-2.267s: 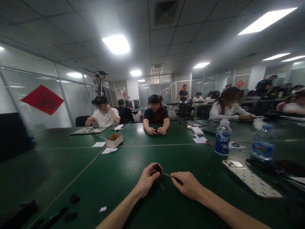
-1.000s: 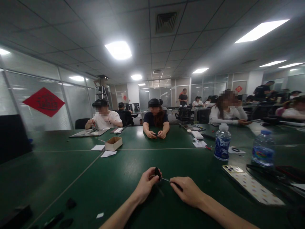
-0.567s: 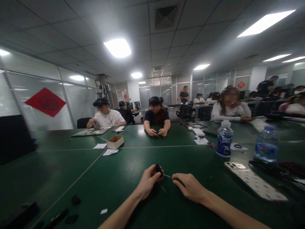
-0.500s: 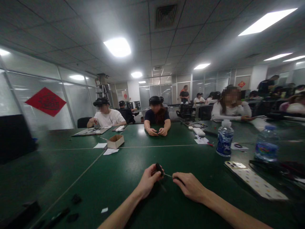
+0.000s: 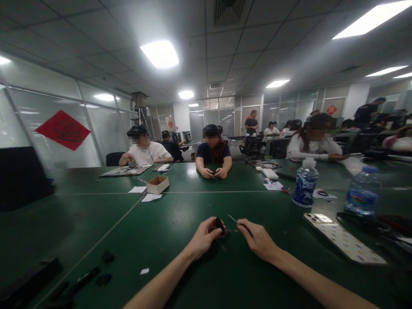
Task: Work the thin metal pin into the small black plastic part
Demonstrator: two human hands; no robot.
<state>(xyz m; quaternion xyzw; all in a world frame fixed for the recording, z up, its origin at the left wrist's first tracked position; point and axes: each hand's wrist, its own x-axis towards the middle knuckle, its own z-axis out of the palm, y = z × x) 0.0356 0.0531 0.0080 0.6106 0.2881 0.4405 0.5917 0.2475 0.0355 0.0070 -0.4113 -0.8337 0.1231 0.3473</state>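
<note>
My left hand (image 5: 203, 237) is closed in a pinch on a small black part (image 5: 220, 225), held just above the green table (image 5: 154, 231). My right hand (image 5: 259, 240) is closed round a thin screwdriver (image 5: 240, 222). Its metal tip points up and to the left and stands a little apart from the black part. Both forearms come in from the bottom edge.
A phone in a patterned case (image 5: 341, 237), two water bottles (image 5: 305, 182) (image 5: 363, 196) and black cables (image 5: 370, 223) lie to the right. Small black parts (image 5: 107, 256) and a white scrap (image 5: 144, 271) lie at the lower left. A cardboard box (image 5: 157, 184) sits mid-table. Other people sit opposite.
The screwdriver tip was at the black part; now my right hand has drawn it back and tilted it upward, clear of the part. The view has shifted slightly.
</note>
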